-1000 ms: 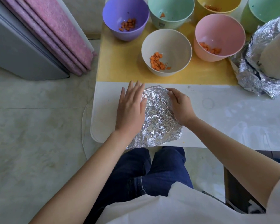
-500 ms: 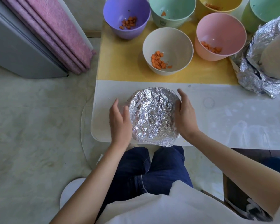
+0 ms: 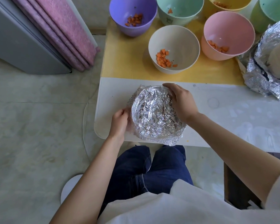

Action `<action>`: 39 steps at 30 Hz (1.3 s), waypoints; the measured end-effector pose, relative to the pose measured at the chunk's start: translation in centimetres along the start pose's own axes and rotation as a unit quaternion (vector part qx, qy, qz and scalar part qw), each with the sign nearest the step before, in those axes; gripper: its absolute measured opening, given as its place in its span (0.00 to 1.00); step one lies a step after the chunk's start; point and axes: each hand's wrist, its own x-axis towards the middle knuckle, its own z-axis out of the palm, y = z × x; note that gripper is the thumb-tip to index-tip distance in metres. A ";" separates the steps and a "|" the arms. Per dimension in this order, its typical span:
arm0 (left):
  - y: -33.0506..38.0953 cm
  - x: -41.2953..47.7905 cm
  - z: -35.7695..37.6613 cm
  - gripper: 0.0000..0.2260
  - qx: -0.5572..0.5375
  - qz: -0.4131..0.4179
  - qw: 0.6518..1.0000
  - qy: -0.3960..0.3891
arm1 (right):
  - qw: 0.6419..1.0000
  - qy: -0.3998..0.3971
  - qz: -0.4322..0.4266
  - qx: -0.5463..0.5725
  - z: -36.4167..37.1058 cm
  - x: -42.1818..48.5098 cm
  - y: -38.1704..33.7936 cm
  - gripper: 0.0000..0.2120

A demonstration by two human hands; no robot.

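A foil-covered bowl (image 3: 153,113) stands near the front edge of the white table (image 3: 233,113). The crinkled silver foil is pressed down over its rim and flares out at the bottom. My left hand (image 3: 119,122) is at the bowl's left side, fingers curled onto the foil's edge. My right hand (image 3: 181,101) curves over the bowl's upper right rim, fingers wrapped along the foil.
Behind on a yellow mat (image 3: 129,50) stand a white bowl (image 3: 174,49), a purple bowl (image 3: 132,15), a pink bowl (image 3: 228,34) and others, several holding diced carrot. Another foil-wrapped bowl (image 3: 268,62) sits at the right. Folded pink mats (image 3: 63,29) lean at left.
My left hand has dropped from the foil's top to its left edge and now grips it. My right hand has shifted up to the far right rim. The foil lies tighter round the bowl.
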 end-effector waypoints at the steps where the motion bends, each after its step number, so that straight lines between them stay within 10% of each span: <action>1: -0.1 0.0 0.2 0.10 -0.001 -0.006 1.000 -0.006 | 1.000 0.000 0.000 0.001 0.0 0.0 0.0 0.15; 13: -0.2 0.4 0.6 0.09 0.025 -0.042 0.998 -0.046 | 1.000 0.009 -0.011 -0.001 0.1 0.0 0.0 0.17; 16: -0.4 0.6 0.4 0.08 0.083 0.070 0.993 0.051 | 1.000 0.004 0.001 -0.005 0.4 0.1 0.4 0.19; 20: 1.6 -1.3 1.3 0.14 0.232 0.348 0.901 0.112 | 0.986 0.029 -0.121 -0.107 0.8 0.2 0.7 0.25; 24: 1.7 -0.5 2.8 0.20 0.413 0.374 0.830 0.020 | 0.956 -0.060 -0.261 -0.123 0.4 2.2 -0.5 0.26; 31: 1.7 0.0 3.5 0.16 0.196 0.312 0.929 0.025 | 0.965 -0.166 -0.193 -0.064 0.8 5.5 -1.4 0.17; 39: 1.2 0.3 4.0 0.17 0.215 0.338 0.910 0.104 | 0.970 -0.132 -0.193 -0.059 1.1 5.5 -1.6 0.09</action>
